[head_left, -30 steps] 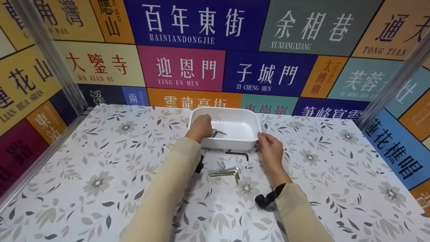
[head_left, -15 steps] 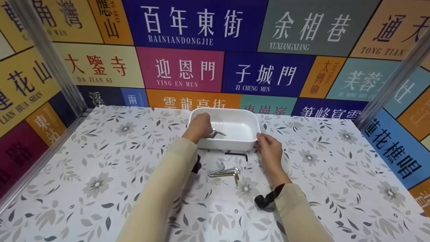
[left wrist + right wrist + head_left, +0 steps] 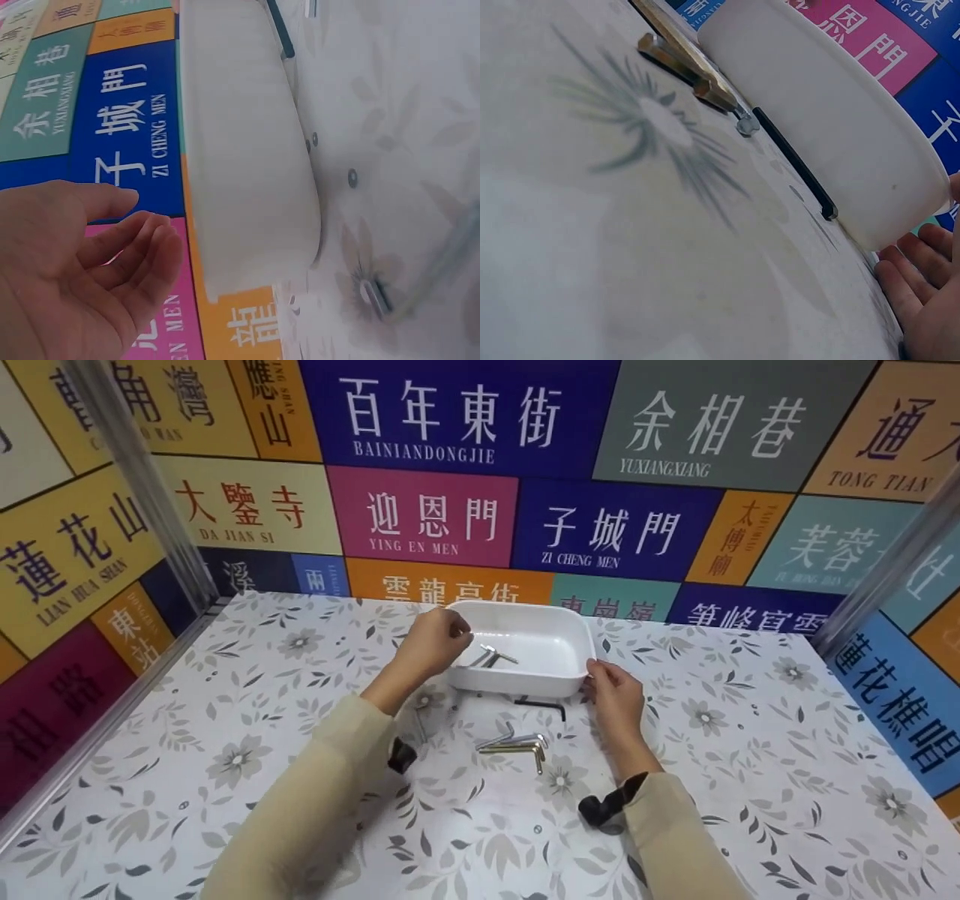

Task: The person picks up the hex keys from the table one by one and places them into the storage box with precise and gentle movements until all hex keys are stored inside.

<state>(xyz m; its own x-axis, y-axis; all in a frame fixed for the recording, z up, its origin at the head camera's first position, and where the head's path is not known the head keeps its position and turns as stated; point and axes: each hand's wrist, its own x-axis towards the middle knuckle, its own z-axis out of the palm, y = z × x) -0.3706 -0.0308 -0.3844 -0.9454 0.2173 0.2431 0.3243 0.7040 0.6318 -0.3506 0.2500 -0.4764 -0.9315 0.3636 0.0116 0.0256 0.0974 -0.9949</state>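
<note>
A black hex key (image 3: 543, 704) lay beside my right grip (image 3: 617, 699), which pinched the tray (image 3: 517, 682); my left grip (image 3: 429, 643) curled loosely.

Looks like some kind of little booth tbh: white table with a grey leaf-and-flower print (image 3: 225, 817), multicoloured flat panels with big Chinese lettering (image 3: 424, 514) on three sides, shiny grey metal corner posts (image 3: 161, 502).
</note>
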